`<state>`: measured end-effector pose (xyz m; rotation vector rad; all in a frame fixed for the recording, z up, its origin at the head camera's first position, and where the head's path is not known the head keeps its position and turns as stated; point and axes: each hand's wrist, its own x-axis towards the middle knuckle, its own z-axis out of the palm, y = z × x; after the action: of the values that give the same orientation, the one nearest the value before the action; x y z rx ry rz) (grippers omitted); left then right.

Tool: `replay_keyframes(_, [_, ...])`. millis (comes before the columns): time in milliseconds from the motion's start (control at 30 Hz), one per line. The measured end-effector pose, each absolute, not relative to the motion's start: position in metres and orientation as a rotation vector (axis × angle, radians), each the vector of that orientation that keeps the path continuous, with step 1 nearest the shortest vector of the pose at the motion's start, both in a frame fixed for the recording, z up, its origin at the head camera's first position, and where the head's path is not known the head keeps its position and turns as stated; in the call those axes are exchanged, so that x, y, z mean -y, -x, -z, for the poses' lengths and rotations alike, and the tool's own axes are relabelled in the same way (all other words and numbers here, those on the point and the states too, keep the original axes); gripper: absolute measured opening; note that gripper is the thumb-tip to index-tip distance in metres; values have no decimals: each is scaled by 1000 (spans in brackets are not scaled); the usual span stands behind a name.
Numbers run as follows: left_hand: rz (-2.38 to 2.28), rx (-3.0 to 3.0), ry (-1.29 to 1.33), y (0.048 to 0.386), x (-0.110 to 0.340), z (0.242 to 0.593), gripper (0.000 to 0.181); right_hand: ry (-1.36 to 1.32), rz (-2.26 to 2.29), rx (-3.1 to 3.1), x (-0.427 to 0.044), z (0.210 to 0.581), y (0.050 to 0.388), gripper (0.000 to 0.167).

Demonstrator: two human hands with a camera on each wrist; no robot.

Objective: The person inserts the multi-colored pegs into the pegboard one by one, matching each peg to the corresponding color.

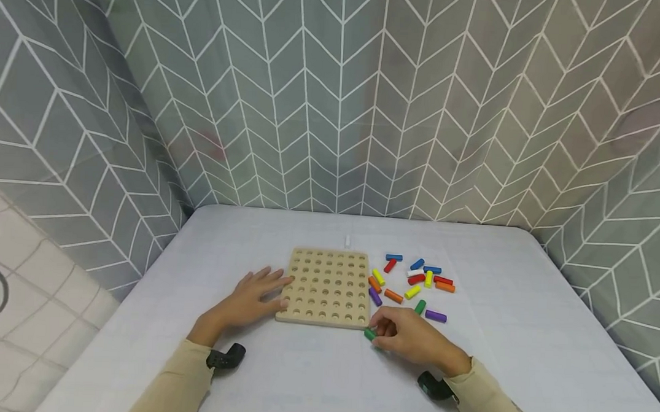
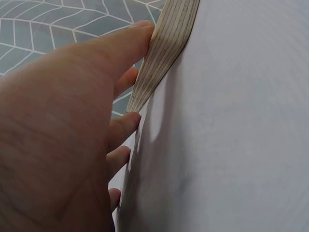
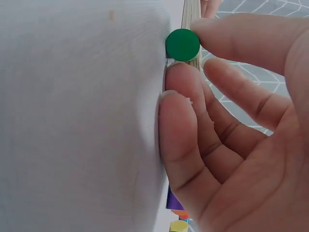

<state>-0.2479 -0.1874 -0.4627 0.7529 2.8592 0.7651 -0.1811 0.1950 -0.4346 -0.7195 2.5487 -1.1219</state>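
A square wooden board (image 1: 326, 289) with rows of round holes lies flat on the table. My left hand (image 1: 256, 298) rests at the board's left edge, fingers spread and nearly straight; in the left wrist view its thumb (image 2: 123, 46) touches the board's layered side (image 2: 166, 48). By the board's near right corner, my right hand (image 1: 413, 335) pinches a green peg (image 1: 370, 334) low at the tabletop. The right wrist view shows that peg's round end (image 3: 183, 44) between the thumb and a curled finger. Another green peg (image 1: 420, 306) lies just beyond the right hand.
Right of the board, several loose pegs lie scattered, among them a purple peg (image 1: 436, 316), an orange peg (image 1: 393, 296), a yellow peg (image 1: 412, 292) and a blue peg (image 1: 394, 257). A white peg (image 1: 347, 241) is behind the board. Patterned curtains (image 1: 340, 108) surround the white table (image 1: 278, 376).
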Motion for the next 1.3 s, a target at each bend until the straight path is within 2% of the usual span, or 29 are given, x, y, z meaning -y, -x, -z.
replay_keyframes(667, [-768,-2871,-724,249,185,463,63,774,983,-2622,-191,428,176,18])
replay_keyframes(1300, [-723,-2873,-717,247,185,461,64,632,1356,-2438,-208,433,186,26])
